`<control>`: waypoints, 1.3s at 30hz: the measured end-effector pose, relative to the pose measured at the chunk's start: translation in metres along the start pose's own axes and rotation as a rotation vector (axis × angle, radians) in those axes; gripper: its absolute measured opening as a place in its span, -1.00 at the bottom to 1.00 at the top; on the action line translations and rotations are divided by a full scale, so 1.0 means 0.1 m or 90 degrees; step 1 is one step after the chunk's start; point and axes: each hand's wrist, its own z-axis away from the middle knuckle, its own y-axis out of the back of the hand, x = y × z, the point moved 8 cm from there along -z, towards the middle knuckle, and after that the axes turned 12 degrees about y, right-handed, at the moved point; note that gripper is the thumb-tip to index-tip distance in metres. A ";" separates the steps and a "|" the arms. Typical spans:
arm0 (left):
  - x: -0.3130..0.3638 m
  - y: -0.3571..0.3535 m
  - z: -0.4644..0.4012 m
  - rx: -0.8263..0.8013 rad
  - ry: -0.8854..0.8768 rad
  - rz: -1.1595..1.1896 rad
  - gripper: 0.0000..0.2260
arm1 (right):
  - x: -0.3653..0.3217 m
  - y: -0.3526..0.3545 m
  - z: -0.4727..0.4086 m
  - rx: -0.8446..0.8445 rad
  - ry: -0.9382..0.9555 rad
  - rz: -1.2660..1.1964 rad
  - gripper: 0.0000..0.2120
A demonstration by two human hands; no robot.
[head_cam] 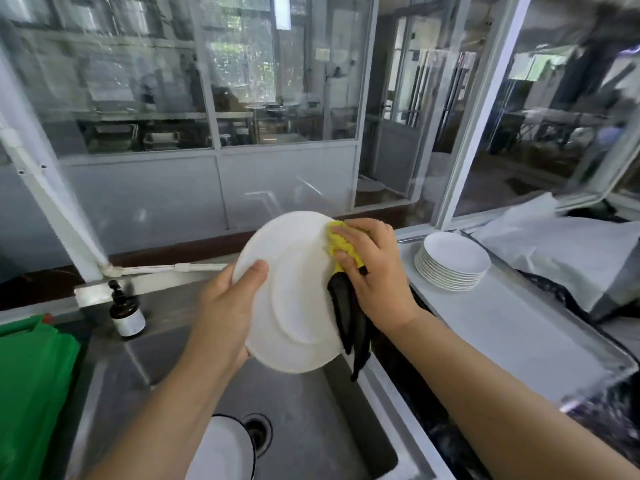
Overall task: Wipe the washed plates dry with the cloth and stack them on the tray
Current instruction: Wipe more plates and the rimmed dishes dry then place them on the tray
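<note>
My left hand (pixel 225 306) grips a white plate (pixel 291 296) by its left rim, thumb on the face, holding it tilted above the steel sink (pixel 311 420). My right hand (pixel 374 268) presses a yellow and black cloth (pixel 341 245) against the plate's upper right edge; the cloth's black part hangs down past the plate. A stack of several white plates (pixel 453 261) stands on the metal tray (pixel 519 327) to the right. More white plates (pixel 221 452) lie in the sink by the drain, partly hidden by my left forearm.
A brown pump bottle (pixel 126 313) stands at the sink's back left corner. A green plastic container (pixel 34 393) sits at the left. Glass partitions rise behind the sink. White cloth or plastic sheeting (pixel 561 244) lies behind the tray.
</note>
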 end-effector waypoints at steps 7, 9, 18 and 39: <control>-0.72 -1.33 -0.39 0.003 0.038 -0.039 -0.90 | 1.77 0.94 1.16 0.029 -0.198 0.049 -0.73; -0.93 -1.85 -0.54 0.001 0.033 -0.067 -0.79 | 2.25 1.27 1.45 0.036 -0.230 0.047 -0.74; -1.78 -3.79 -1.12 -0.032 -0.076 -0.431 -0.90 | 3.98 2.31 2.26 0.077 -0.395 0.048 -0.81; -3.11 -5.60 -1.92 -0.146 -0.694 -1.088 -0.81 | 5.12 2.34 2.87 0.121 -0.474 -0.032 -0.77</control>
